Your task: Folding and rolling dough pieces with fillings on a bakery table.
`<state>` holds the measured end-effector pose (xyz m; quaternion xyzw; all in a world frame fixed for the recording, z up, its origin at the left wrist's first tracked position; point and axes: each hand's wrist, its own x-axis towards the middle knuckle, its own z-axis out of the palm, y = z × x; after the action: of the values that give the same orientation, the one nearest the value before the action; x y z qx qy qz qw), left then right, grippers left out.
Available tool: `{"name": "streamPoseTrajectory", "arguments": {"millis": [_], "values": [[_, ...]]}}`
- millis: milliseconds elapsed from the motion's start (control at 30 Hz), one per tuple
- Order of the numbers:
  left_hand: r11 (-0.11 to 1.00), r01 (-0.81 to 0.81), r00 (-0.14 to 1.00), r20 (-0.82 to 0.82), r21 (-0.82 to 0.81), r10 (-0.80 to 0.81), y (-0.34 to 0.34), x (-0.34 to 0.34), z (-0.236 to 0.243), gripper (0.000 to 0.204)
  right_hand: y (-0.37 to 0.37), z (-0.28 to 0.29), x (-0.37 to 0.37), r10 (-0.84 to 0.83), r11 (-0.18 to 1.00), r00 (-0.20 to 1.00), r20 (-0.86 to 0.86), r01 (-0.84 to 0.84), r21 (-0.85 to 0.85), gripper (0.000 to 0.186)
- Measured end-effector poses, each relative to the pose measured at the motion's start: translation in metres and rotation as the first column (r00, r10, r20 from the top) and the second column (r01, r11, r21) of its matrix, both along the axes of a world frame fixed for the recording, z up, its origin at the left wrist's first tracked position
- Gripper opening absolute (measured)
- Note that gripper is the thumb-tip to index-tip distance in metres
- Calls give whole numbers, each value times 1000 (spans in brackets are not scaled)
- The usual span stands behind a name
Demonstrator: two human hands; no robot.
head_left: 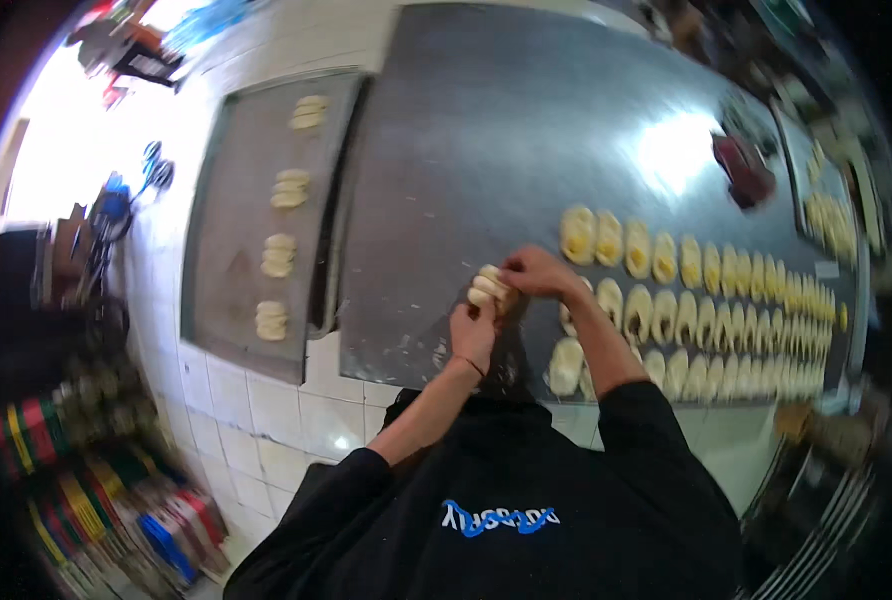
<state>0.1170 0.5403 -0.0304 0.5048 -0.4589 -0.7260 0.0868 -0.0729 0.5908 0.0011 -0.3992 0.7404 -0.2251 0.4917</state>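
Steel desk (526, 130) is slick: your left hand (472, 330) and right hand (536, 272) both pinch one dough piece (490, 287), so squeezing harder could tear it.

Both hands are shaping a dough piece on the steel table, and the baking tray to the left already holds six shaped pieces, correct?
Not quite: the head view shows four shaped pieces on the baking tray, not six. Both the left hand and right hand are on the dough piece over the steel table.
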Motion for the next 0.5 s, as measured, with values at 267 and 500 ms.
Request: {"name": "streamPoseTrajectory", "arguments": {"millis": [267,500], "values": [[892,-445,876,-244,-74,417,-174,128,72,36,-214,30,127,1,963,931,365,97,-251,32],[904,-397,915,0,-161,402,-353,299,25,29,-421,-27,302,291,887,957,9,-266,-378,30]]}}
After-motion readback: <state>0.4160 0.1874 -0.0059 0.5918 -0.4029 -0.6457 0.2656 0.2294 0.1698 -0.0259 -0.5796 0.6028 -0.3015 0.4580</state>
